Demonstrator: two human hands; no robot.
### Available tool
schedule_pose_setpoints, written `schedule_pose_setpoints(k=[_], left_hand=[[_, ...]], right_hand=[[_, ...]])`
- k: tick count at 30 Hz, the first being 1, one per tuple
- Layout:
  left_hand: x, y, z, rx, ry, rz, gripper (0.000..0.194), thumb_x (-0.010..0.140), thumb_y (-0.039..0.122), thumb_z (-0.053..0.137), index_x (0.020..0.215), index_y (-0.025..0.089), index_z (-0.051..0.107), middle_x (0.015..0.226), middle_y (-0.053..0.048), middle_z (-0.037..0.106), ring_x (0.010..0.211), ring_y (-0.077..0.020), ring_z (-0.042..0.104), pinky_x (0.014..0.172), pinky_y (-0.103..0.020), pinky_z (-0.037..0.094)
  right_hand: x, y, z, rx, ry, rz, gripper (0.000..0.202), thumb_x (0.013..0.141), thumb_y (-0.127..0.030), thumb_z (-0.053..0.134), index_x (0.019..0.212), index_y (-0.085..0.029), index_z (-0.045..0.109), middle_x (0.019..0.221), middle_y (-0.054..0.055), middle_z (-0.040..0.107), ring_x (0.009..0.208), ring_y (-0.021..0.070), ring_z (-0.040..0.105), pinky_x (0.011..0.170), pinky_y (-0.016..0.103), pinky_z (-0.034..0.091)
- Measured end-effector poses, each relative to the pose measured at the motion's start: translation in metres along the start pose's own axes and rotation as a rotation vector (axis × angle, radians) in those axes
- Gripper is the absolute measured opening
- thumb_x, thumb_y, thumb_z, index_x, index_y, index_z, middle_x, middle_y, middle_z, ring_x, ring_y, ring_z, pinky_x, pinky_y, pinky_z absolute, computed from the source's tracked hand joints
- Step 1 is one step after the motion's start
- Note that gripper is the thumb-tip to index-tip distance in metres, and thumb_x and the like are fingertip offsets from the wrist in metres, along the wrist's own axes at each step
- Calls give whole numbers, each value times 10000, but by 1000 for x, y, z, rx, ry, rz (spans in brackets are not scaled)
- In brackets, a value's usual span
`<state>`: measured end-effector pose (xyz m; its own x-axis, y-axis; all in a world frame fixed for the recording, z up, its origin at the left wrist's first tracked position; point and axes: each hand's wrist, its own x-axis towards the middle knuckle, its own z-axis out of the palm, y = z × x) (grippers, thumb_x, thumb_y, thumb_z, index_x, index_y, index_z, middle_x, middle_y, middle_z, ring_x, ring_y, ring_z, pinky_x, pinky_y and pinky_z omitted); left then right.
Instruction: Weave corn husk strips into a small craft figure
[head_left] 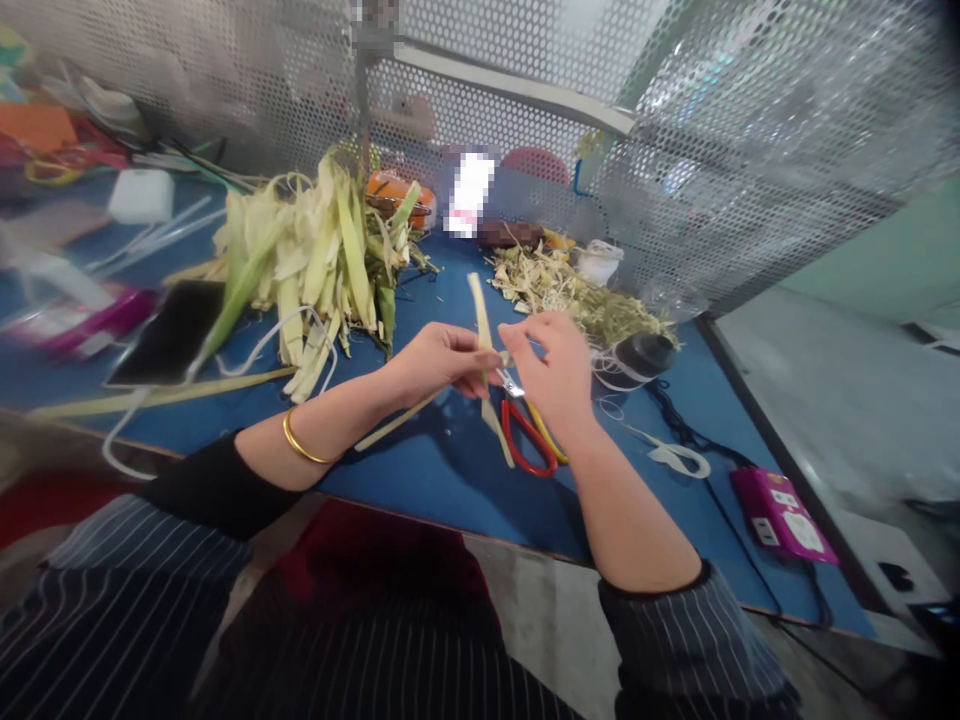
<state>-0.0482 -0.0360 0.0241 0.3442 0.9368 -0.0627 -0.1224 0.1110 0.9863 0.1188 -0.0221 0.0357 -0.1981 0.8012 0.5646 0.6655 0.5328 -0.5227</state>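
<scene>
My left hand is closed, pinching a pale strip of corn husk that stands up above the fingers and hangs down below them. Close beside its fingertips is my right hand, its thumb and fingers curled together; what lies between them is too small to make out. Scissors with one red and one yellow handle lie under the hands, partly covered by the right one. Another thin husk strip slants out below the left wrist. A large heap of husks is on the left of the blue table.
Dry husk scraps are piled at the back right, near a black spool with white thread. A purple box and black cord lie on the right. A dark tablet-like slab and white cable lie left. Perforated metal mesh rises behind.
</scene>
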Motion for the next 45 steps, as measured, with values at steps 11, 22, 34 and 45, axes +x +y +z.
schedule_pose_setpoints(k=[11, 22, 34, 45], left_hand=[[4, -7, 4, -123, -36, -311, 168, 749, 269, 723, 747, 103, 697, 728, -91, 718, 565, -119, 648, 536, -202, 523], [14, 13, -26, -577, 68, -324, 136, 836, 102, 577, 706, 123, 609, 611, -20, 613, 478, -50, 552, 417, -120, 424], [9, -1, -13, -581, -22, -86, 81, 741, 53, 583, 694, 117, 599, 630, -19, 602, 561, -85, 572, 574, -200, 476], [3, 4, -7, -345, 139, -42, 137, 790, 245, 662, 840, 121, 690, 816, -86, 706, 669, -126, 679, 623, -218, 525]], right_hand=[[-6, -12, 0, 422, -31, 125, 148, 831, -360, 603, 820, -225, 662, 860, 18, 634, 759, 146, 572, 691, 304, 459], [-25, -20, 21, -634, -309, -953, 220, 938, -135, 412, 896, -158, 627, 796, 56, 604, 720, 180, 502, 661, 356, 339], [-32, -20, 28, -420, -173, -888, 277, 924, -154, 446, 1147, -225, 595, 961, 63, 646, 922, 179, 562, 857, 356, 404], [-22, -14, 20, 162, 251, 28, 180, 894, -361, 522, 863, -201, 599, 876, 85, 665, 859, 208, 614, 810, 375, 480]])
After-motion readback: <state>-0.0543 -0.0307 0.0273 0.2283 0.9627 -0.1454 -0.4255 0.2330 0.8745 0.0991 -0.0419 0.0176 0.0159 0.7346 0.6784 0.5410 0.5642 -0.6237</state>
